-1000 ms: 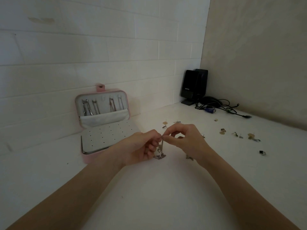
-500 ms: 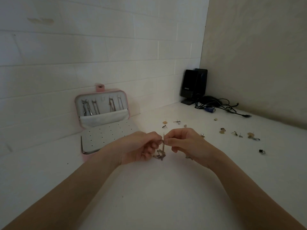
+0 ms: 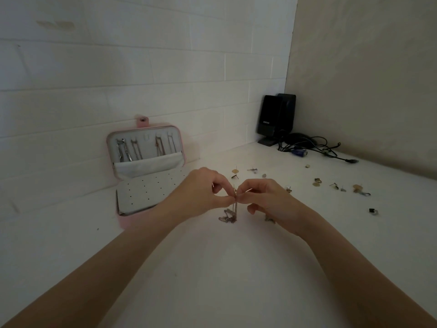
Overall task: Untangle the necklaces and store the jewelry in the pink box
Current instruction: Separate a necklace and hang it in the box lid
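Note:
A tangled silver necklace chain (image 3: 230,214) hangs from my pinched fingers, its lower loops resting on the white table. My left hand (image 3: 204,192) and my right hand (image 3: 262,197) meet at the centre, each pinching the top of the chain. The pink box (image 3: 123,222) stands open to the left against the wall. Several chains (image 3: 142,150) hang inside its lid above a white pocket, and its base is a white panel with small holes. Another small piece of jewelry (image 3: 269,219) lies partly hidden under my right hand.
Small earrings and studs (image 3: 316,182) are scattered over the table to the right and behind my hands, with a dark piece (image 3: 373,210) farthest right. Black speakers (image 3: 275,119) and tangled cables (image 3: 314,147) fill the back corner. Walls bound the table behind and right.
Both hands have stayed together on the chain, shifting their pinch slightly. The chain's lower loops have spread out a little on the table.

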{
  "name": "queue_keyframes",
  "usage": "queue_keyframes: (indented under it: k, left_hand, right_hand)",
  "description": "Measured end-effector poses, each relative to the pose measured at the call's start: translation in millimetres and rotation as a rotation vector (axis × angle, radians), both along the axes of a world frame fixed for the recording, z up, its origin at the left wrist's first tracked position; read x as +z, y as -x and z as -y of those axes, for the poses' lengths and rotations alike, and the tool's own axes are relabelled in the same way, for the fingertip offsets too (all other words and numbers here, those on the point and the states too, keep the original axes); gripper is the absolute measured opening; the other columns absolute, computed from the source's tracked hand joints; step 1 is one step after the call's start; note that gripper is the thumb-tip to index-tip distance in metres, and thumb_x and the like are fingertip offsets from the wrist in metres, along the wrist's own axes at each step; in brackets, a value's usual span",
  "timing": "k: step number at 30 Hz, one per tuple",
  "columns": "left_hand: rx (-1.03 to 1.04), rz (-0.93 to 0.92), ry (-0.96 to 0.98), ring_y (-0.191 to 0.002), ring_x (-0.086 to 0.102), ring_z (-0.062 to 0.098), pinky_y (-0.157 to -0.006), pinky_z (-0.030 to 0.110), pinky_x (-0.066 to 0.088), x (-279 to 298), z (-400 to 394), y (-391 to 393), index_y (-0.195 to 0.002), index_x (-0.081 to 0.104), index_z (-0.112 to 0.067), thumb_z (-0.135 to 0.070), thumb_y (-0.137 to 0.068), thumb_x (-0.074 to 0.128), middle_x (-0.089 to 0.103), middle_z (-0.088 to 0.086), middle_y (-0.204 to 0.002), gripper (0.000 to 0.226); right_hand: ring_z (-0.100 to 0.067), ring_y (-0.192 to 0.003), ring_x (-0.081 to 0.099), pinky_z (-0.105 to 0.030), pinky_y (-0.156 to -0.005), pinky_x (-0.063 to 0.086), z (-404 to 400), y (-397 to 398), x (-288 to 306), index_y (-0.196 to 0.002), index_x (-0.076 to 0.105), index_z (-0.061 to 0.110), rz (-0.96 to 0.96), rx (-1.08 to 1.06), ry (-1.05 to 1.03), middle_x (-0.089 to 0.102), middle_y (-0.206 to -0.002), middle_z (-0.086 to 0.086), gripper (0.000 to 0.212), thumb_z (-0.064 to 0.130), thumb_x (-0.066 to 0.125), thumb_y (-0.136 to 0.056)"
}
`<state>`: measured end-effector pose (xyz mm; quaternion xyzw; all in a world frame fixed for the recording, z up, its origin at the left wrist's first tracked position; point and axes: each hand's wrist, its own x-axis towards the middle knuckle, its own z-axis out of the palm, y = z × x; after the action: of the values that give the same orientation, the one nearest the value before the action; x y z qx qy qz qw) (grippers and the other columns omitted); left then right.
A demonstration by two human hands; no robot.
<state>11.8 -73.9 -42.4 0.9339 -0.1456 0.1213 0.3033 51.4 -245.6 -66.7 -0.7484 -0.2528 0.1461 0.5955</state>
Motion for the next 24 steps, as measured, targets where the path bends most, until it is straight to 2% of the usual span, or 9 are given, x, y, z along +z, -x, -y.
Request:
queue_keyframes:
  k: [2,4,6,10,15,18,21,24]
  left_hand:
    - [-0.029,-0.015,-0.002,-0.049,0.035,0.005,-0.05,0.014,0.028,-1.4,0.3,-0.1,-0.067,0.066,-0.031,-0.025,-0.075,0.075,0.035,-0.009,-0.056,0.014]
    - [-0.055,-0.02,0.018,-0.049,0.034,0.006,-0.051,0.014,0.029,-4.4,1.3,-0.2,-0.068,0.065,-0.029,-0.023,-0.075,0.075,0.036,-0.009,-0.057,0.014]
    - [-0.05,-0.034,0.078,-0.049,0.032,0.007,-0.051,0.015,0.028,-7.3,0.8,-0.4,-0.068,0.066,-0.028,-0.022,-0.076,0.074,0.037,-0.005,-0.058,0.013]
    - [-0.009,-0.028,0.172,-0.047,0.03,0.005,-0.049,0.013,0.026,-9.4,-1.0,-0.9,-0.067,0.063,-0.03,-0.018,-0.078,0.073,0.035,-0.006,-0.056,0.019]
    - [-0.007,0.011,0.148,-0.05,0.033,0.005,-0.052,0.015,0.028,-9.6,3.3,-1.0,-0.066,0.061,-0.034,-0.016,-0.075,0.074,0.037,-0.007,-0.059,0.024]
    - [-0.024,0.015,0.146,-0.052,0.035,0.004,-0.054,0.015,0.031,-9.6,5.7,-0.2,-0.064,0.06,-0.033,-0.015,-0.073,0.074,0.039,-0.009,-0.06,0.024]
    - [-0.044,-0.023,0.21,-0.049,0.034,0.004,-0.052,0.012,0.031,-8.3,6.8,1.5,-0.065,0.061,-0.029,-0.014,-0.075,0.073,0.04,-0.012,-0.056,0.021]
    - [-0.064,-0.084,0.329,-0.046,0.031,0.003,-0.047,0.013,0.029,-8.1,6.6,4.1,-0.066,0.063,-0.026,-0.012,-0.079,0.071,0.039,-0.014,-0.047,0.02]
  right_hand:
    - [-0.009,-0.071,0.049,-0.021,-0.062,0.04,-0.1,0.4,0.8,-0.072,0.063,0.012,-0.037,0.015,-0.007,0.056,-0.077,0.0,0.016,0.007,0.057,-0.086]
    - [-0.011,-0.076,0.05,-0.025,-0.064,0.04,-0.7,0.5,-0.3,-0.077,0.063,0.007,-0.083,0.053,-0.038,0.057,-0.079,-0.003,0.014,0.006,0.053,-0.087]
    - [-0.01,-0.077,0.05,-0.022,-0.062,0.042,-1.9,1.1,-2.2,-0.082,0.063,0.002,-0.114,0.071,-0.093,0.056,-0.078,-0.003,0.014,0.004,0.05,-0.089]
    - [-0.009,-0.074,0.046,-0.021,-0.06,0.041,-6.1,2.1,-4.4,-0.088,0.062,-0.004,-0.083,0.029,-0.089,0.049,-0.081,-0.009,0.016,0.006,0.05,-0.09]
    - [-0.015,-0.076,0.042,-0.019,-0.056,0.039,-8.1,1.9,-6.6,-0.085,0.057,-0.019,-0.054,-0.008,-0.053,0.046,-0.085,-0.011,0.022,0.001,0.048,-0.088]
    - [-0.019,-0.078,0.042,-0.019,-0.056,0.039,-8.9,2.3,-6.3,-0.082,0.06,-0.014,-0.048,-0.022,-0.041,0.048,-0.085,-0.012,0.02,0.001,0.048,-0.086]
    - [-0.015,-0.075,0.042,-0.02,-0.056,0.038,-7.9,3.1,-3.7,-0.082,0.06,-0.016,-0.096,-0.008,-0.095,0.046,-0.084,-0.013,0.021,0.0,0.047,-0.086]
    - [-0.01,-0.073,0.046,-0.023,-0.061,0.039,-6.6,3.8,-1.4,-0.077,0.062,-0.005,-0.167,0.023,-0.159,0.049,-0.082,-0.014,0.016,0.003,0.051,-0.084]
